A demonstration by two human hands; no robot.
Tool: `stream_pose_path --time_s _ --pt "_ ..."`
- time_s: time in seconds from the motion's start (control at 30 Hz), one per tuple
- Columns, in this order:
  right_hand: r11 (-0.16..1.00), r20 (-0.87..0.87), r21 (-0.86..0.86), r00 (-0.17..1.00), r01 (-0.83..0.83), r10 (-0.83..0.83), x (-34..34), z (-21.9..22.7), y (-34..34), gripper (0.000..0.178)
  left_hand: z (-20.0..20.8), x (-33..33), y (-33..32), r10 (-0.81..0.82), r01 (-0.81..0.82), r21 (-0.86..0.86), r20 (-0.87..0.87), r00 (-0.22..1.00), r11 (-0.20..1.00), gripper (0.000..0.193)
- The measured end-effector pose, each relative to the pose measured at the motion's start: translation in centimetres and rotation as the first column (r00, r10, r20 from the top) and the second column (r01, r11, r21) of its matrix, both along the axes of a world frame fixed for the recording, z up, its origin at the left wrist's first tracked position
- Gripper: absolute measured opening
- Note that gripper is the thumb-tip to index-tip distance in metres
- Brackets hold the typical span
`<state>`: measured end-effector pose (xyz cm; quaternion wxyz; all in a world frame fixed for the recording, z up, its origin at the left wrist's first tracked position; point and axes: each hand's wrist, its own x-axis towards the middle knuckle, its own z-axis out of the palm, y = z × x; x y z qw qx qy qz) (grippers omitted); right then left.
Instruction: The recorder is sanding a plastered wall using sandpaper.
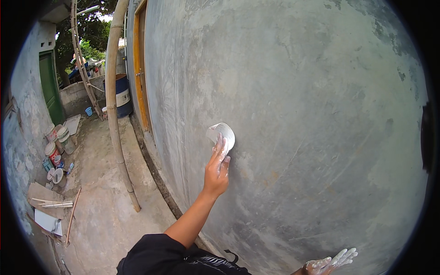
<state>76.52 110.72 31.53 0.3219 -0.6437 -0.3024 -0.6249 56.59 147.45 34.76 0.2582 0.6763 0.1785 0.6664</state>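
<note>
Pressed against the grey plastered wall (302, 114) is a thin, curved white sheet (228, 135), smeared with white paste. My left hand (218, 167) is closed on its lower part, fingers along it and thumb at the right side. White smears cover those fingers. Low at the right edge of the view, my right hand (332, 263) is open with fingers stretched out, coated in white and apart from the wall sheet. Its forearm is mostly cut off by the lower rim.
A bamboo pole (113, 91) leans close to my left, its foot on the concrete floor (105, 206). A narrow gutter (158, 183) runs along the wall base. Paint buckets (64, 137) line the opposite wall. Farther back are a blue drum (123, 96) and an orange-framed door (141, 68).
</note>
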Motion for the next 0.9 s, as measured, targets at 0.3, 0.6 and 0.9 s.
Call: stream_pose_path --time_s 0.3,0.6,0.9 --pt "1.000 0.008 0.007 1.000 -0.013 0.012 -0.1 -0.7 -0.1 0.053 4.5 0.2 5.5 0.019 -0.025 0.036 0.145 0.989 0.999 0.043" --pt "0.999 0.078 0.034 0.997 -0.026 0.023 0.4 0.8 2.1 0.053 2.5 -0.6 4.4 -0.011 0.013 -0.033 0.061 0.998 0.999 0.044" --pt "0.997 0.083 0.043 0.995 -0.059 0.056 -0.4 1.4 2.5 0.052 -0.5 0.0 1.1 -0.025 0.025 -0.074 -0.001 1.000 0.997 0.044"
